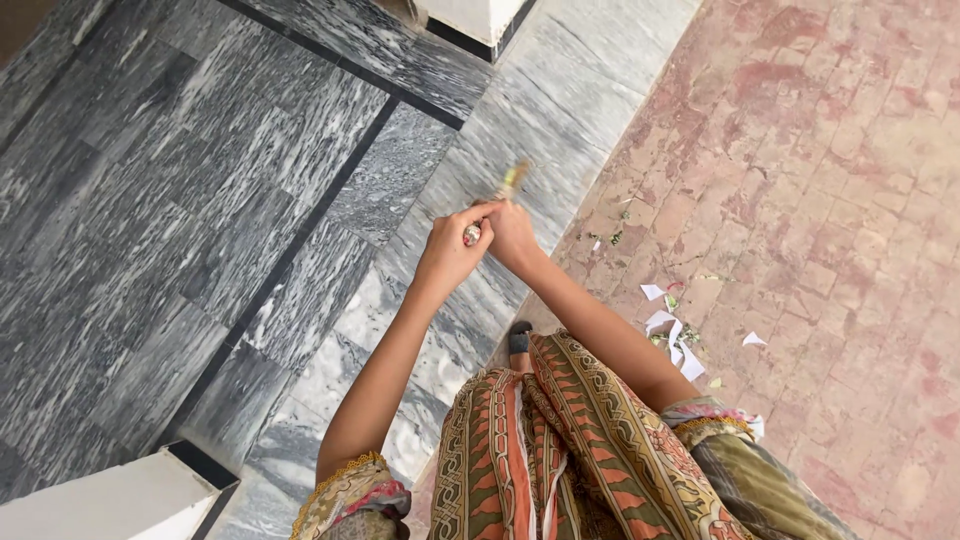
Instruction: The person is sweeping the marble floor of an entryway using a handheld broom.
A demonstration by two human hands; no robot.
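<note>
Item one: my left hand, raised out in front of me, fingers curled narrow around the lower end of a thin stick. A small shiny bit shows at the base of that fist; I cannot tell what it is.

Item two: my right hand, pressed against the left one, fingers folded about the same stick just above. Both hands touch each other at the knuckles.

Item three: the stick itself, blurred, its pale yellow-green tip poking up and to the right past my fingers, held above the marble step.

Item four: grey streaked marble floor with dark inlaid lines, taking up the left half of my view.

Item five: worn reddish brick paving on the right, lower than the step.

Item six: torn white paper scraps and bits of green litter lying loose on the bricks, near my right forearm in the picture.

Item seven: my patterned orange and olive clothing, with one dark shoe at the edge of the step.

Item eight: white block corners at bottom left and top centre. No containers in view.
</note>
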